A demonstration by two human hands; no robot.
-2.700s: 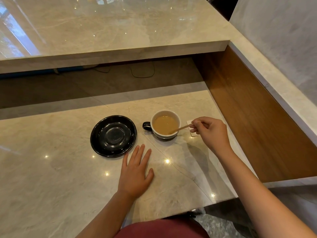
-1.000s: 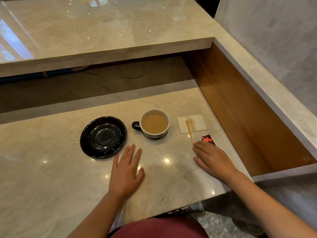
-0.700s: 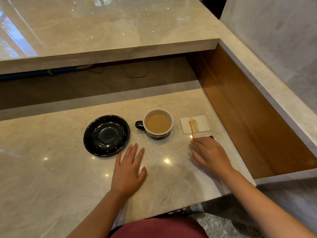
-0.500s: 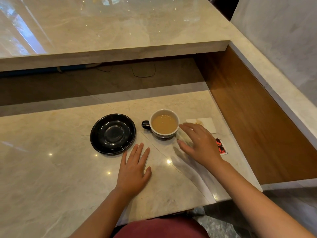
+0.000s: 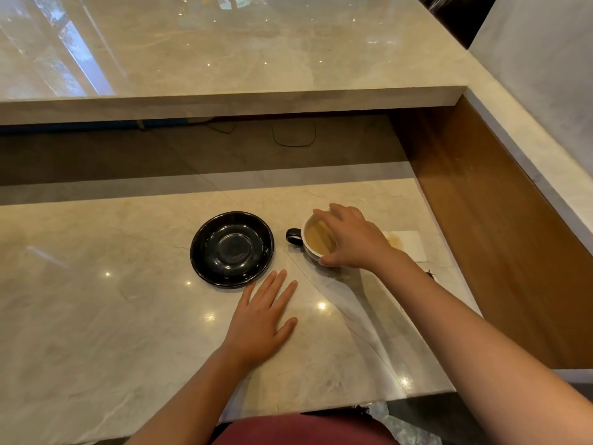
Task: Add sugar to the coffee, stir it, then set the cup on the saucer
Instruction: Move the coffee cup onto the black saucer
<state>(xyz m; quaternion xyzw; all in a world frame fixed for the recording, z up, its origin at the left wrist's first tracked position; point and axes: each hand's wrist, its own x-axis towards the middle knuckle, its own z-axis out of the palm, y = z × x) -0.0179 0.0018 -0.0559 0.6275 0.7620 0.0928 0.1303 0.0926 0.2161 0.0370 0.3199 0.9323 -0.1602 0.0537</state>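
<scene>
Head view: right hand point(image 5: 353, 242) clasps the full cup point(image 5: 316, 240) by its rim.
Left hand point(image 5: 260, 319) lies flat, empty; the cup looks breakable and spillable, so its handle seems safer.

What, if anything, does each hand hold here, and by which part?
The right hand grips the coffee cup from above by its rim, not the handle. The left hand lies flat on the counter, holding nothing.

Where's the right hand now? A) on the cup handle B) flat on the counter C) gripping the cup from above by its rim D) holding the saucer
C: the right hand spans the cup rim from above, fingers on both sides; the handle sticks out free toward the saucer.
</scene>
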